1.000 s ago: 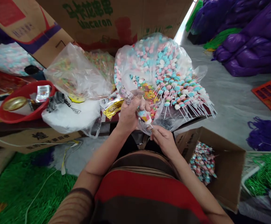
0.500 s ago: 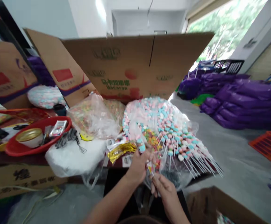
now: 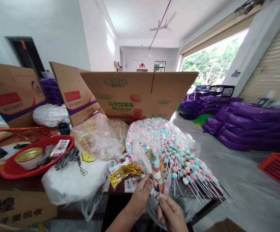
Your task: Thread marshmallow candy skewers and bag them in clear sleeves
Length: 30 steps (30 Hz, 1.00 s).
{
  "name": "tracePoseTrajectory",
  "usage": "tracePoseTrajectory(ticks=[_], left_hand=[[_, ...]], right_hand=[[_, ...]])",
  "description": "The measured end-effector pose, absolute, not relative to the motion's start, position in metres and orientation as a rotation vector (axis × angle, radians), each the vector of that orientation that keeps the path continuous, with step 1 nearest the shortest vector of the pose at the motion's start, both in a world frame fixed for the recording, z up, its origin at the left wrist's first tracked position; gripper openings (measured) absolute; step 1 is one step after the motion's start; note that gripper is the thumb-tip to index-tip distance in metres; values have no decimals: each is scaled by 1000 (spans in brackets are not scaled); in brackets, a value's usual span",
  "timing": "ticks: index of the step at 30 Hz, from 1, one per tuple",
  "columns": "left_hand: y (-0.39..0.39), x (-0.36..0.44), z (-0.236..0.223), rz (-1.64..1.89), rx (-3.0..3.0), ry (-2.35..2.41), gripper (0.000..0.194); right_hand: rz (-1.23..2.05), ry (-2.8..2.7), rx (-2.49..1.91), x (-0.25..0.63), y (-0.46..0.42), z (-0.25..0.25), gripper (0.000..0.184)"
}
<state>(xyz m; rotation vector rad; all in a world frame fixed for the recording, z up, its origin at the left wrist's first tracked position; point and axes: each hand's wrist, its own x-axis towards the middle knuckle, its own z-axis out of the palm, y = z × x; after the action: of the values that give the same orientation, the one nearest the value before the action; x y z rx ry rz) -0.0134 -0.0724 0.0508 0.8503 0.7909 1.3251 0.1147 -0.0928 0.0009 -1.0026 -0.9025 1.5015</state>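
Observation:
My left hand (image 3: 142, 192) is closed around the side of a marshmallow skewer (image 3: 156, 170) in a clear wrapper, with a colourful printed label near its base. Just below, my right hand (image 3: 169, 211) pinches the skewer's lower end at the stick. The skewer stands nearly upright between both hands. Right of it lies a pile of marshmallow skewers (image 3: 190, 167), white sticks pointing toward me. Behind is a big clear bag of pink, blue and white marshmallows (image 3: 152, 129). Gold twist ties (image 3: 122, 174) and printed cards (image 3: 118, 162) lie left of my hands.
A bag of gummy candy (image 3: 94, 137) sits behind a stack of clear wrappers (image 3: 77, 178). To the left is a red basin (image 3: 69, 145) holding a bowl. A cardboard box (image 3: 140, 93) stands open at the back. Purple sacks (image 3: 248, 125) and an orange crate (image 3: 278, 169) are on the right floor.
My view has tilted up, so the table sits lower in the picture. The skewer's wrapped top shows more clearly between my hands, which both keep their hold.

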Motion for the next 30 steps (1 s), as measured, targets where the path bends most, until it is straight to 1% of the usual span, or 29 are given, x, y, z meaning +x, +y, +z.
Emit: tracePoseTrajectory(ticks=[3, 9, 12, 15, 16, 18, 19, 20, 22, 24, 26, 30], left_hand=[[-70, -14, 58, 1288, 1123, 939, 51], [-70, -5, 52, 1286, 1632, 1165, 57], [-71, -4, 48, 1236, 1814, 1181, 61], [-80, -7, 56, 1147, 1662, 1066, 66], [-82, -9, 61, 1135, 1559, 1014, 65], [-84, -13, 73, 1228, 1322, 882, 62], [-83, -15, 80, 1293, 1227, 764, 65], [-80, -16, 86, 1351, 1138, 661, 73], [-74, -16, 97, 1296, 1037, 515, 89], [-70, -12, 105, 1229, 988, 461, 96], [-68, -6, 110, 1171, 976, 474, 94], [-71, 7, 109, 1043, 941, 503, 78]], right_hand=[[1477, -929, -986, 116, -98, 6, 58], [1453, -940, -904, 118, -107, 3, 59], [1426, -972, -887, 118, -110, 4, 61], [1338, -1095, -912, 123, -121, 19, 61], [1302, -1149, -908, 125, -124, 25, 60], [1305, -1217, -900, 130, -127, 33, 55], [1309, -1217, -888, 132, -127, 35, 52], [1322, -1215, -871, 133, -127, 35, 49], [1378, -1190, -855, 134, -128, 31, 43], [1425, -1176, -834, 133, -129, 26, 40], [1439, -1175, -818, 132, -130, 23, 38], [1420, -1171, -843, 130, -130, 20, 39]])
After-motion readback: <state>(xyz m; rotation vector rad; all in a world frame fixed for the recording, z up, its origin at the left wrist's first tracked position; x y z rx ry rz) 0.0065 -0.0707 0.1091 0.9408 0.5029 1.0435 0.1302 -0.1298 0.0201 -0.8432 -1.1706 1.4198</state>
